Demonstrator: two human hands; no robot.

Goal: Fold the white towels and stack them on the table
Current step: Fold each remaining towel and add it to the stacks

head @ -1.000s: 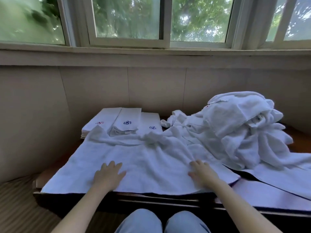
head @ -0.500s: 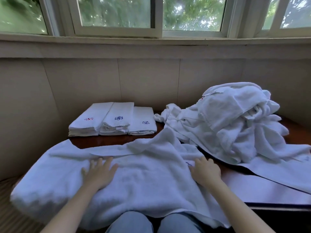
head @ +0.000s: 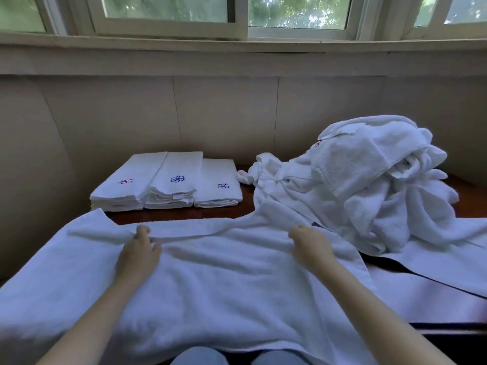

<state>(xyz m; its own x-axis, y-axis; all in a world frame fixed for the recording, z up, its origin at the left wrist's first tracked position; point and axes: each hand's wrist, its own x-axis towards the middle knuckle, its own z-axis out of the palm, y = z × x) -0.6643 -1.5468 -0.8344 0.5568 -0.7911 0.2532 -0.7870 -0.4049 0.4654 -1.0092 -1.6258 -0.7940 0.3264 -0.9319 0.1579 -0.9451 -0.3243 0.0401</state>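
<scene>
A large white towel (head: 224, 280) lies spread over the near part of the dark wooden table (head: 184, 214) and hangs over its front edge onto my lap. My left hand (head: 138, 255) pinches a fold near the towel's far edge. My right hand (head: 311, 245) is closed on the same far edge further right. Three stacks of folded white towels (head: 168, 180) with small red and blue embroidered marks stand side by side at the back left. A heap of unfolded white towels (head: 369, 180) rises at the back right.
A tiled wall and window sill (head: 237, 48) run right behind the table. Another flat white towel (head: 434, 262) lies under the heap on the right, reaching the front edge. My knees (head: 237, 356) show below the towel.
The towel has been dragged toward me and now hangs over the front edge. Both hands went from flat on the cloth to gripping its far edge, further from me.
</scene>
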